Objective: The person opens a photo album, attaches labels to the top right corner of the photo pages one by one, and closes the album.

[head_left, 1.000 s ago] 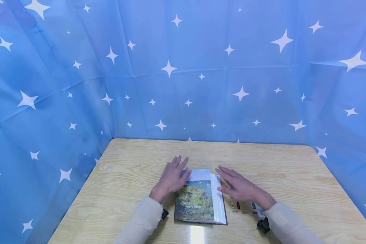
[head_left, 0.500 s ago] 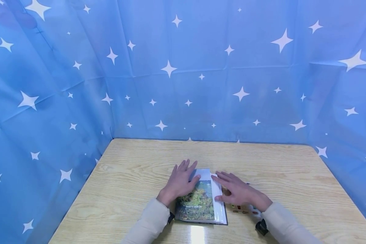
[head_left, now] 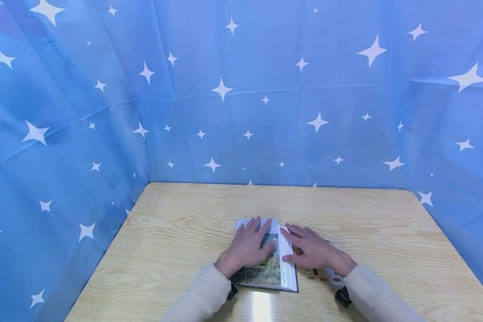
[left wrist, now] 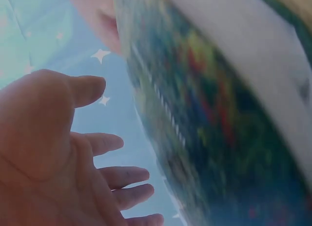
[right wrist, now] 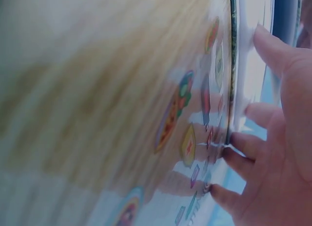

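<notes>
A photo album (head_left: 261,275) lies on the table with a painted, garden-like cover and a white page strip (head_left: 286,268) showing along its right side. My left hand (head_left: 247,246) is over the cover, fingers spread and straight, holding nothing. In the left wrist view its palm and fingers (left wrist: 87,92) appear beside the colourful cover (left wrist: 204,109). My right hand (head_left: 315,248) is at the album's right edge, fingers extended. The right wrist view has its fingertips (right wrist: 239,141) right at the white page edge and the clear sticker sheet (right wrist: 174,114), which shows small food pictures.
The wood-grain table (head_left: 177,232) spreads around the album. Part of the sticker sheet (head_left: 315,272) lies under my right forearm. A blue curtain (head_left: 265,134) with white stars stands behind the table and along both sides.
My left hand has moved right and nearer, from the album's left edge to over its cover. My right hand has shifted slightly left to the white page strip.
</notes>
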`<control>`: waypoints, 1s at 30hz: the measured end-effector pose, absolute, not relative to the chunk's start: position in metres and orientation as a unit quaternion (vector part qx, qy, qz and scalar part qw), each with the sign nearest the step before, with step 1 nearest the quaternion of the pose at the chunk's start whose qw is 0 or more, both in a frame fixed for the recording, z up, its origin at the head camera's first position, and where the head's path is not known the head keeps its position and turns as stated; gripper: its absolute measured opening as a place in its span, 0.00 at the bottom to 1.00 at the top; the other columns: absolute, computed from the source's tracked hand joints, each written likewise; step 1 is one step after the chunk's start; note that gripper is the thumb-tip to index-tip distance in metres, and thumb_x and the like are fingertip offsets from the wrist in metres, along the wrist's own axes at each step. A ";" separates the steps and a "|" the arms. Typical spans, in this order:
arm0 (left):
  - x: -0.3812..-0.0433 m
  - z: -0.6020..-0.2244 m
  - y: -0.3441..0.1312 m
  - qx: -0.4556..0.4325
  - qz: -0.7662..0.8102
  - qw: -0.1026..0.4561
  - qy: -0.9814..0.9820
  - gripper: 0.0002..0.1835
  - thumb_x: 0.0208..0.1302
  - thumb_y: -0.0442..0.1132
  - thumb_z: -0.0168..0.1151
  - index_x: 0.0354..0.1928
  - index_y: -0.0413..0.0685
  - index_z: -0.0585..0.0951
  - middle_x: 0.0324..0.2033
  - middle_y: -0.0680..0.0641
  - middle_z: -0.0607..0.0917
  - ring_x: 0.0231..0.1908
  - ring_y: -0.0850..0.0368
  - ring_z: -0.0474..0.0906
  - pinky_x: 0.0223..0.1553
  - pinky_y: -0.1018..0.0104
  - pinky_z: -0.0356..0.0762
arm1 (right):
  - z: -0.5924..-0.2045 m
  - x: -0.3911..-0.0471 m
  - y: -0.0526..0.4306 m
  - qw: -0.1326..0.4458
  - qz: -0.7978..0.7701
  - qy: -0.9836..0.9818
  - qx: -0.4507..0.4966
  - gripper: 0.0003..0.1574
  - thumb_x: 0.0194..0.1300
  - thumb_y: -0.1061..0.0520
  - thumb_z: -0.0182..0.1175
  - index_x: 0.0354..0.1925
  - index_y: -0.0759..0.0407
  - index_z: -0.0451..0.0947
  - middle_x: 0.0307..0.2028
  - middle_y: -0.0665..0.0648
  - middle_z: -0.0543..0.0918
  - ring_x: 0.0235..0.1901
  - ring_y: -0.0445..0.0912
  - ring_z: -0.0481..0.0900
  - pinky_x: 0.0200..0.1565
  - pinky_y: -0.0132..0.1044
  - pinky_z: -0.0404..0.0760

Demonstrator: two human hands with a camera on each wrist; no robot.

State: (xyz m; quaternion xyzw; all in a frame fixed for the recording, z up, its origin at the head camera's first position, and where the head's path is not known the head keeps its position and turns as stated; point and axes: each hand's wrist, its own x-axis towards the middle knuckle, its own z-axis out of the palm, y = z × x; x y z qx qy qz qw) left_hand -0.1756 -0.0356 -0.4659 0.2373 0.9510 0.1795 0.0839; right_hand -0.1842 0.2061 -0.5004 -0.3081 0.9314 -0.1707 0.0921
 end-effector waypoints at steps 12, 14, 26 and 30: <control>-0.171 -0.468 -0.019 0.232 0.139 0.104 0.957 0.39 0.72 0.64 0.46 0.79 0.60 0.51 0.77 0.41 0.54 0.76 0.45 0.49 0.73 0.43 0.53 | -0.501 -0.188 0.205 0.098 -0.160 0.935 -0.301 0.52 0.69 0.28 0.51 0.76 0.58 0.55 0.75 0.67 0.57 0.73 0.64 0.56 0.69 0.65 0.57; -0.171 -0.468 -0.017 0.232 0.138 0.107 0.957 0.40 0.72 0.64 0.47 0.79 0.59 0.51 0.77 0.40 0.53 0.76 0.45 0.48 0.73 0.43 0.53 | -0.501 -0.188 0.205 0.098 -0.157 0.935 -0.301 0.52 0.69 0.28 0.50 0.76 0.58 0.55 0.74 0.68 0.57 0.73 0.64 0.56 0.69 0.65 0.57; -0.170 -0.468 -0.012 0.226 0.129 0.116 0.959 0.45 0.69 0.64 0.52 0.79 0.60 0.46 0.77 0.39 0.51 0.76 0.43 0.47 0.73 0.42 0.52 | -0.495 -0.189 0.201 0.116 -0.170 0.933 -0.295 0.52 0.69 0.30 0.53 0.76 0.59 0.54 0.75 0.69 0.55 0.72 0.66 0.55 0.68 0.68 0.55; -0.170 -0.466 -0.010 0.219 0.129 0.114 0.960 0.45 0.68 0.63 0.54 0.80 0.61 0.46 0.77 0.39 0.51 0.76 0.43 0.48 0.73 0.43 0.53 | -0.493 -0.190 0.201 0.124 -0.172 0.933 -0.291 0.53 0.68 0.30 0.53 0.76 0.59 0.54 0.75 0.69 0.54 0.72 0.66 0.55 0.68 0.67 0.55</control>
